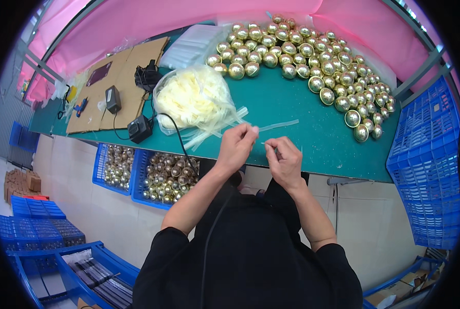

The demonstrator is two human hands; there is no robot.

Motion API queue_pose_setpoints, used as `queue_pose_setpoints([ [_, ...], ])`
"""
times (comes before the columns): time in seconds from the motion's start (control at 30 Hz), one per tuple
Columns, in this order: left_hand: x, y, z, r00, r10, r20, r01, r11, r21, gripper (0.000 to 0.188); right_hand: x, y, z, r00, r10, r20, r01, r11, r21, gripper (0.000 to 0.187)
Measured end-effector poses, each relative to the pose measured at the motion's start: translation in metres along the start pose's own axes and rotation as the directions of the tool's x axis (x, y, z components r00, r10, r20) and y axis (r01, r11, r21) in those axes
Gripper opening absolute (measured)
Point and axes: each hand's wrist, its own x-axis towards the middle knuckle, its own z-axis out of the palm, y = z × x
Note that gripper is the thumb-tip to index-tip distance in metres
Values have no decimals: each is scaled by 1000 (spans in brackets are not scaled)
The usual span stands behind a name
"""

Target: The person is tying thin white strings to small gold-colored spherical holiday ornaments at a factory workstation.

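Note:
My left hand point(236, 147) is closed in a pinch above the front edge of the green table, its thumb and forefinger pressed together. A little to its right, my right hand point(285, 158) is also pinched, fingers curled in. The fingertips of both hands are close together but apart. What they hold is too small and thin to make out. Just beyond the fingertips a pale translucent strip point(281, 124) lies on the table, running off to the right. Left of my hands sits a clear plastic bag point(193, 98) full of cream-coloured strips, several of them spilling out toward my left hand.
Many shiny gold balls point(327, 67) cover the table's back right. On the left lie cardboard point(132, 77), black power adapters point(140, 129) with cables, and a blue tool point(80, 106). Blue crates of balls point(132, 188) stand under the table edge; stacked blue crates point(425, 154) rise at right.

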Motion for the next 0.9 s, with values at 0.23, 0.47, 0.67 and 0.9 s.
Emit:
queue_pose_setpoints([
  [0.23,140,16,1,776,630,28,-426,491,760,32,1,24,-19,967,239,-89,-232,969,89,3],
  [0.47,245,-18,-8,709,647,280,-330,-46,943,36,-7,47,-20,935,320,-150,-303,944,127,4],
  [0.67,238,-5,12,762,514,395,-367,-159,916,29,-10,52,-22,901,391,-187,-356,914,195,6],
  [0.9,89,12,56,878,360,316,-473,756,453,51,-17,64,-31,805,542,-242,-385,787,482,9],
])
